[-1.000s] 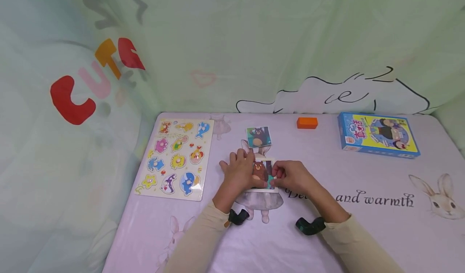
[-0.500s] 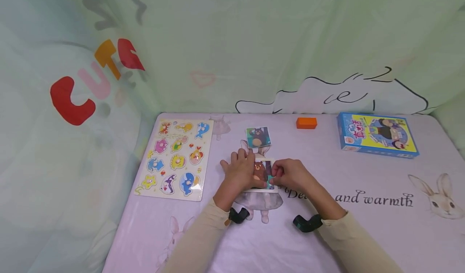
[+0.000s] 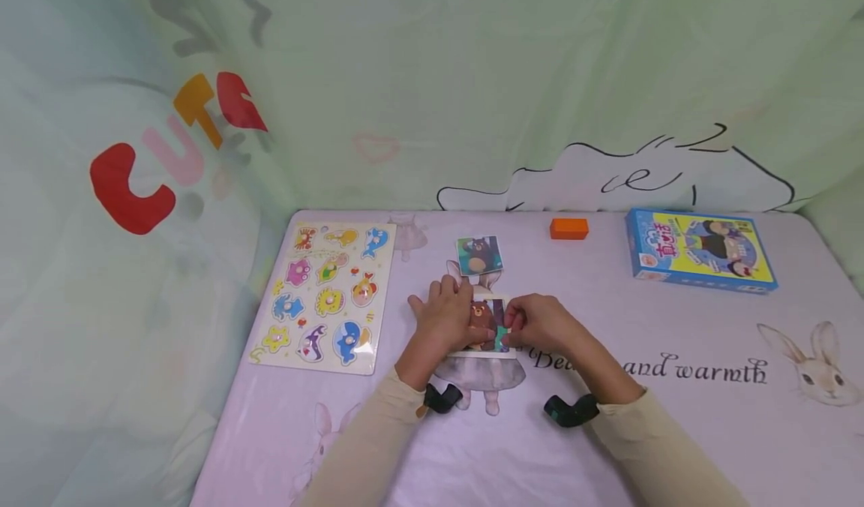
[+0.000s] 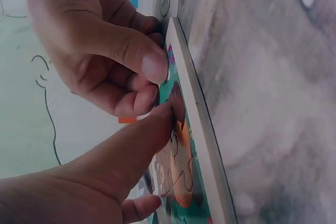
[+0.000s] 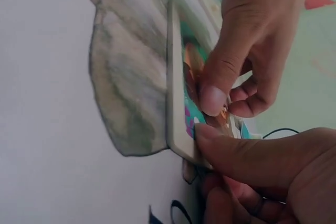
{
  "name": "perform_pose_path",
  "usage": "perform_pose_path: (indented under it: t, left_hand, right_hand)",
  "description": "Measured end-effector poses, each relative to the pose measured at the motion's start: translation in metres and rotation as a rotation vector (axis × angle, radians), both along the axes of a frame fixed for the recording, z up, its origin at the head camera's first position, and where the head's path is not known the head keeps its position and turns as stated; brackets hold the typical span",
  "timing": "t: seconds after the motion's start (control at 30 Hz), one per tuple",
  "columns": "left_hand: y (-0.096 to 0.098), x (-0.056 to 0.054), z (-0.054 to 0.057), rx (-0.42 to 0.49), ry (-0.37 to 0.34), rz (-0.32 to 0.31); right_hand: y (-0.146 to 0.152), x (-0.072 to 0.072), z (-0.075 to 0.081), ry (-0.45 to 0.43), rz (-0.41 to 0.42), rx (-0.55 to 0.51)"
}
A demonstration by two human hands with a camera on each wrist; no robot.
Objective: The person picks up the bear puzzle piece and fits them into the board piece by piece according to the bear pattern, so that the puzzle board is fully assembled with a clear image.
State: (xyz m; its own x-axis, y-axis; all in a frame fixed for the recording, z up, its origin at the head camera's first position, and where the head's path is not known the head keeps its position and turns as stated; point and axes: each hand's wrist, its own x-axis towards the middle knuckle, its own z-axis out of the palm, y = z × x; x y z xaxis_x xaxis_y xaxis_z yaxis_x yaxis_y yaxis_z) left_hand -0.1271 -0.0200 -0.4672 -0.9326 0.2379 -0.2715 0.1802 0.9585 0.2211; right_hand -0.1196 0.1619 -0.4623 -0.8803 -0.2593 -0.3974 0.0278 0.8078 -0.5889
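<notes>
A small jigsaw puzzle with a brown bear (image 3: 482, 318) in a pale frame lies at the middle of the table. My left hand (image 3: 440, 319) rests over its left side, fingers spread, with the thumb pressing on the picture. At the right edge, my right hand (image 3: 542, 322) has curled fingers. From the right wrist view, the right thumb (image 5: 220, 148) lies on the puzzle's corner, its fingers at the side of the frame (image 5: 172, 77). In the left wrist view both thumbtips touch the picture close together. Just behind the puzzle lies a square bear picture card (image 3: 480, 255).
On the left is a peg board (image 3: 383, 282) of sea animals. An orange block (image 3: 569, 229) sits near the back edge, and a blue and yellow box (image 3: 702, 252) lies at the back right. Printed curtains (image 3: 432, 87) hang behind the table.
Both hands stay on the puzzle with barely any movement. The right wrist has shifted slightly to the left, and the left thumb has moved slightly up the picture.
</notes>
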Motion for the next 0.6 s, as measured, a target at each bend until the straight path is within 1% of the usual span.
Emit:
perform_pose_path:
  t: [0.07,0.2,0.33,0.4,0.5,0.57,0.6]
  left_hand:
    - [0.001,0.000,0.000,-0.011,-0.007,-0.007]
    - [0.003,0.001,0.001,-0.027,0.006,-0.024]
    - [0.004,0.001,0.001,-0.044,0.013,-0.019]
    - [0.004,0.001,0.000,-0.051,0.008,-0.014]
    - [0.003,0.000,-0.002,-0.043,0.025,-0.005]
    - [0.001,0.001,-0.001,-0.024,0.063,-0.001]
    - [0.000,0.002,0.000,-0.006,0.094,-0.004]
  right_hand:
    - [0.000,0.001,0.000,-0.005,-0.001,-0.001]
    - [-0.001,0.000,-0.001,0.002,-0.019,0.008]
    - [-0.001,0.001,-0.003,0.005,-0.039,0.007]
    - [0.000,0.003,-0.005,0.017,-0.034,-0.004]
    - [0.003,0.006,-0.007,0.061,0.010,-0.031]
    - [0.008,0.010,-0.007,0.115,0.055,-0.054]
    - [0.012,0.012,-0.006,0.152,0.072,-0.061]
